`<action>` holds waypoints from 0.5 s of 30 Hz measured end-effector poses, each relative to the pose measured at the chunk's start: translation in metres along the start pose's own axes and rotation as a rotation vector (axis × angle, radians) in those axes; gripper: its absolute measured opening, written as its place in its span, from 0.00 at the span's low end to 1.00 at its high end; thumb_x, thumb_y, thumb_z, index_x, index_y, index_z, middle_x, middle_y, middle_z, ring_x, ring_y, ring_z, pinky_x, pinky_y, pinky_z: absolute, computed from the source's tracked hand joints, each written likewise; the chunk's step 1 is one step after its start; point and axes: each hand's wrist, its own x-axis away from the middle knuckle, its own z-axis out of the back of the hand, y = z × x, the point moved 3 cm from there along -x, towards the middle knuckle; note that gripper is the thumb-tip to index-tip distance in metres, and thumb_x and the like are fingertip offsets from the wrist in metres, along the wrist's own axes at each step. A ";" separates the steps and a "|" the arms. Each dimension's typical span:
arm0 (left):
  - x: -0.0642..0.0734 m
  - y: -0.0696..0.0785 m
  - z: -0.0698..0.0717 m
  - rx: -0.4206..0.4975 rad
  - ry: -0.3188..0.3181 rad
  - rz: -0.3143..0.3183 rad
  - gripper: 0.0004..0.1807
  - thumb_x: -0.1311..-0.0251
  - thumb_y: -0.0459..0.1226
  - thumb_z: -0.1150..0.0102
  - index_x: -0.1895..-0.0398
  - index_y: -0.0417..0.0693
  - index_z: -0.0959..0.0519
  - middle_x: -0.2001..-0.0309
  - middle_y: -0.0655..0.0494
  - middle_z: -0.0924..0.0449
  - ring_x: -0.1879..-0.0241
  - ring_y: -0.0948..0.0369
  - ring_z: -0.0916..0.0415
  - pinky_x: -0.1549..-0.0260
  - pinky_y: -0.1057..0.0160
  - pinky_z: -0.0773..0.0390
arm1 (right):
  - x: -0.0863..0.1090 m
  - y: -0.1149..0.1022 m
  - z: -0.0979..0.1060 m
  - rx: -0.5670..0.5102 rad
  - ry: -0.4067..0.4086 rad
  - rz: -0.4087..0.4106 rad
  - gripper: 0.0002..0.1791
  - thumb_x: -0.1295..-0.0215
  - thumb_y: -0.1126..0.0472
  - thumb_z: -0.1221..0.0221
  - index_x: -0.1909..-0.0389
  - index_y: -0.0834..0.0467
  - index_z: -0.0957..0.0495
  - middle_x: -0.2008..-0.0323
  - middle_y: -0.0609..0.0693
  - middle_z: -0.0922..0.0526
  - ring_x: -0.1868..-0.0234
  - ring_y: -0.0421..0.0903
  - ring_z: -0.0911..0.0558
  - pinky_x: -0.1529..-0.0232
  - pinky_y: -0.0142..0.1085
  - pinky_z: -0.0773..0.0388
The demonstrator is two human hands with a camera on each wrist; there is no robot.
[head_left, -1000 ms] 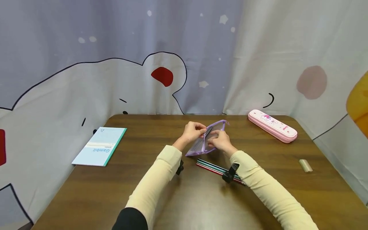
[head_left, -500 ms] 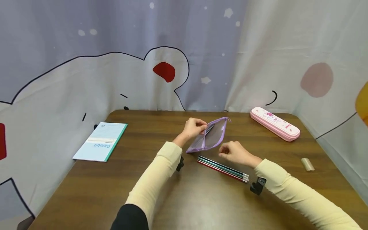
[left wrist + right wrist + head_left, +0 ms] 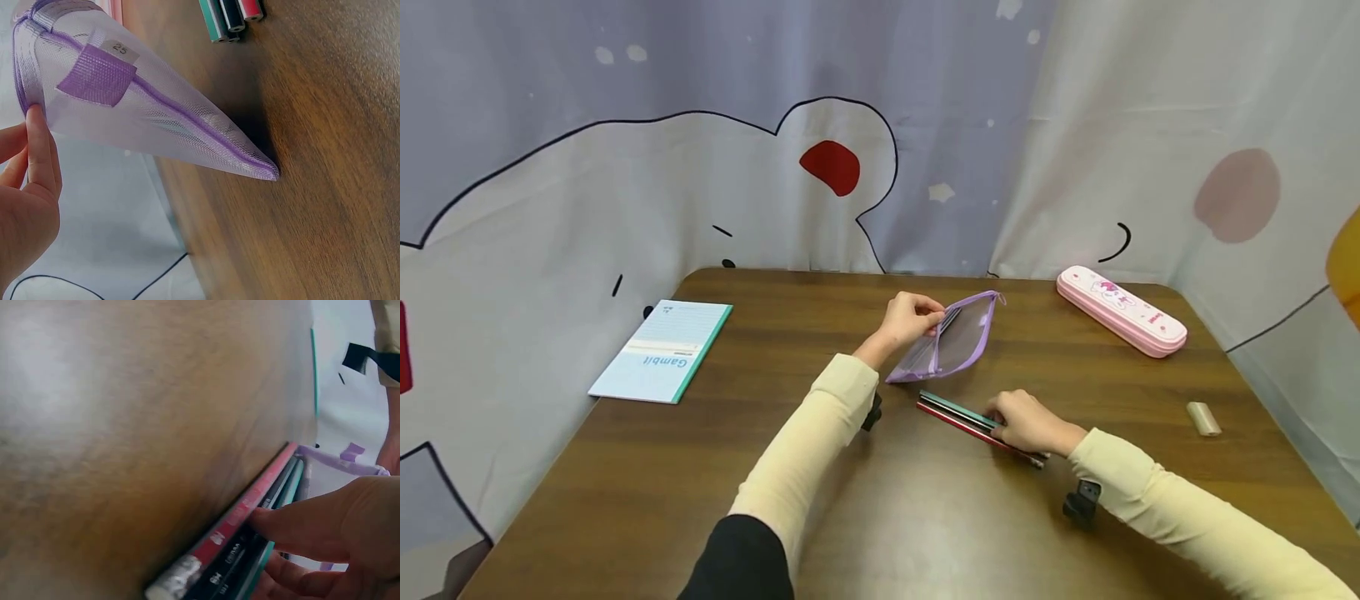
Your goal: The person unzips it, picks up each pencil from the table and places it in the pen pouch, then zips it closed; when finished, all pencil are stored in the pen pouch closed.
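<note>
My left hand (image 3: 910, 320) pinches the upper rim of a purple mesh zip pouch (image 3: 967, 337), also seen in the left wrist view with its purple tag. The pouch's mouth gapes toward the right, and a few dark slender sticks show inside it. Just in front of the pouch lie several pencils (image 3: 951, 417) in red, black and green. My right hand (image 3: 1024, 421) is over their eraser-end half. In the right wrist view, its thumb presses dark pencils (image 3: 232, 553) while the fingers curl at the green one; the red pencil (image 3: 240, 512) lies beside them, outside the thumb.
A white and teal notebook (image 3: 662, 350) lies at the table's left side. At the back right is a pink pencil case (image 3: 1122, 310), with a small pale eraser (image 3: 1204, 418) nearer the right edge. A printed curtain (image 3: 737, 167) hangs behind the wooden table (image 3: 880, 517).
My right hand has come out of the pouch's mouth, moved right and down, and taken hold of pencils on the table. The left hand keeps its pinch on the pouch.
</note>
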 end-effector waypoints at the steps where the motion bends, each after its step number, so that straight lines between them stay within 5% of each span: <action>1: 0.000 0.000 0.000 -0.002 -0.004 0.000 0.09 0.46 0.34 0.43 0.65 0.37 0.20 0.67 0.39 0.19 0.84 0.70 0.27 0.73 0.65 0.18 | 0.000 0.001 0.001 -0.008 -0.002 -0.004 0.05 0.56 0.69 0.38 0.75 0.62 0.21 0.84 0.45 0.27 0.81 0.35 0.33 0.81 0.26 0.35; 15: 0.000 0.001 0.002 0.008 0.017 0.013 0.09 0.47 0.34 0.42 0.65 0.36 0.19 0.69 0.42 0.18 0.83 0.70 0.27 0.76 0.68 0.19 | 0.000 0.008 0.015 -0.045 0.047 0.001 0.04 0.58 0.70 0.38 0.77 0.61 0.19 0.82 0.45 0.21 0.78 0.34 0.27 0.77 0.27 0.29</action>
